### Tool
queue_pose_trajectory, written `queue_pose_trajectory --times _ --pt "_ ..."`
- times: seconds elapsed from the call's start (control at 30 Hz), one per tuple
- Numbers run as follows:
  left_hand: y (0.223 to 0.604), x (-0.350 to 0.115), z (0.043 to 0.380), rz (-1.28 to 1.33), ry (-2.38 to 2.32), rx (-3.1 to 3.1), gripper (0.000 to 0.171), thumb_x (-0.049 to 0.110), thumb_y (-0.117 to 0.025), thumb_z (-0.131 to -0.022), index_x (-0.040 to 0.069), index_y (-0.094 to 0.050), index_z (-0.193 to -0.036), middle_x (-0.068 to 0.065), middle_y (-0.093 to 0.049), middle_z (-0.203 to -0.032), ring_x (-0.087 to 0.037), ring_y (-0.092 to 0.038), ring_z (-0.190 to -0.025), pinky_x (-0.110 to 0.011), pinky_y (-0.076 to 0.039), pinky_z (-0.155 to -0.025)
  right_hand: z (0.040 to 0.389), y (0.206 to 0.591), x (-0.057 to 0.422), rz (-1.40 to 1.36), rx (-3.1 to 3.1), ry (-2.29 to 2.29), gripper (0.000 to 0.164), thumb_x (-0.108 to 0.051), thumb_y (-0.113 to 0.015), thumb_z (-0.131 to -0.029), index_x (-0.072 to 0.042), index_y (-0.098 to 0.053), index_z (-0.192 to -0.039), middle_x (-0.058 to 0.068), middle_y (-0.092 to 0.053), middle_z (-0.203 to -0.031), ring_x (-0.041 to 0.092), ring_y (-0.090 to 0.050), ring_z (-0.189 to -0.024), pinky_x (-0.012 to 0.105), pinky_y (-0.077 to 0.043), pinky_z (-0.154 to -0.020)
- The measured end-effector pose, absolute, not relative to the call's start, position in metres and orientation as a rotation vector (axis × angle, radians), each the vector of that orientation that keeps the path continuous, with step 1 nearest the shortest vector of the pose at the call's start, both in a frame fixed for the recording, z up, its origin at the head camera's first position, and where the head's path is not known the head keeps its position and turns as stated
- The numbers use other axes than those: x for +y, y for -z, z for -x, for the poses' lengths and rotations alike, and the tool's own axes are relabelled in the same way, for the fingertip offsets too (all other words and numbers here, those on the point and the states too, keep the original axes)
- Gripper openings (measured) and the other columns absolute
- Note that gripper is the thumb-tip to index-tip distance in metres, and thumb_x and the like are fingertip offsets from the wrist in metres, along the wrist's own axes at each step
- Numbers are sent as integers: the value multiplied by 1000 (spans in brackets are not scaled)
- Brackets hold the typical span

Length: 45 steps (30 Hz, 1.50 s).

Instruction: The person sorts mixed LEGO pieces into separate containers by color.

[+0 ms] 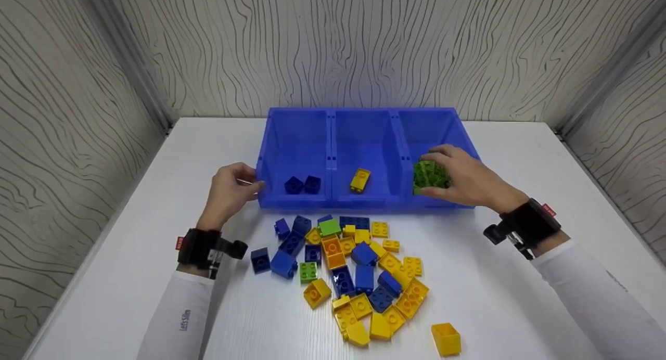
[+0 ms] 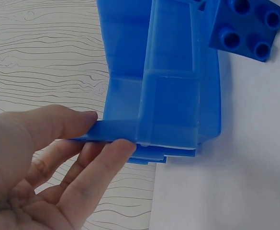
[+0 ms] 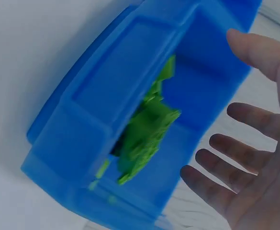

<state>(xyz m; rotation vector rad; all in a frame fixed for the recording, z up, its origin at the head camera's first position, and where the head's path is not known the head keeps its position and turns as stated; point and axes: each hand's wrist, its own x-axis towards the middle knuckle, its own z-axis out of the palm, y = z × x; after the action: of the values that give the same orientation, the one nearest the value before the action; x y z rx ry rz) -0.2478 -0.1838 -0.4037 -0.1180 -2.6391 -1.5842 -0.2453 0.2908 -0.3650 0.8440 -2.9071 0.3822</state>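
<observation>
Head view shows a blue bin (image 1: 364, 128) standing on the white table (image 1: 499, 287), in front of a wall (image 1: 333, 48) with wavy grain lines; it is one glossy plastic piece with three compartments side by side, low at the front, with small dark notches along the dividers. The left hand (image 1: 226, 196) pinches the bin's left edge, thumb on one face and fingers on the other, as the left wrist view shows; the right hand (image 1: 465, 180) is spread above the right compartment, thumb and fingers well apart and clamped on nothing. Under it lie the green blocks (image 1: 431, 175), bright and heaped in that compartment; in the right wrist view they blur into a ragged clump, so single pieces are hard to tell apart. Two dark blue blocks (image 1: 312, 184) sit close together in the left compartment; one yellow block (image 1: 359, 180) lies in the middle one. Before the bin spreads a loose pile (image 1: 364, 279), mostly yellow and blue, with a few green pieces; a lone yellow piece (image 1: 447, 342) lies apart, nearer the camera.
</observation>
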Motion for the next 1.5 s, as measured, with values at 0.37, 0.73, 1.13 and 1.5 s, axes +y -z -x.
queue_pose_trajectory --times 0.37,0.73,1.13,1.5 --pt "403 -186 249 107 1601 -2634 19 4 -71 -84 -2 -65 -101 -15 -64 -98 -13 -67 -79 -24 -63 -69 184 353 242 -1232 -2723 -293 77 -43 -79 -78 -21 -44 -144 9 -45 -145 28 -48 -130 47 -53 -100" --pt "405 -184 250 97 1568 -2651 20 4 -70 -83 -2 -65 -102 -15 -64 -97 -12 -67 -78 -24 -62 -68 164 381 180 -1596 -2858 -243 55 -24 -74 -85 -30 -51 -135 3 -43 -148 24 -47 -130 37 -56 -93" --pt "404 -184 251 119 1553 -2650 20 5 -72 -83 -1 -66 -101 -16 -65 -97 -13 -66 -78 -23 -62 -66 169 400 156 -1720 -2803 -115 26 -3 -68 -84 -22 -73 -101 -2 -64 -113 16 -54 -99 28 -52 -84" --pt "404 -185 250 104 1599 -2650 20 4 -71 -84 -3 -65 -102 -16 -64 -98 -12 -67 -78 -26 -63 -69 172 373 161 -1579 -2826 -331 17 -12 -72 -86 -19 -72 -101 2 -63 -118 18 -57 -108 31 -54 -91"
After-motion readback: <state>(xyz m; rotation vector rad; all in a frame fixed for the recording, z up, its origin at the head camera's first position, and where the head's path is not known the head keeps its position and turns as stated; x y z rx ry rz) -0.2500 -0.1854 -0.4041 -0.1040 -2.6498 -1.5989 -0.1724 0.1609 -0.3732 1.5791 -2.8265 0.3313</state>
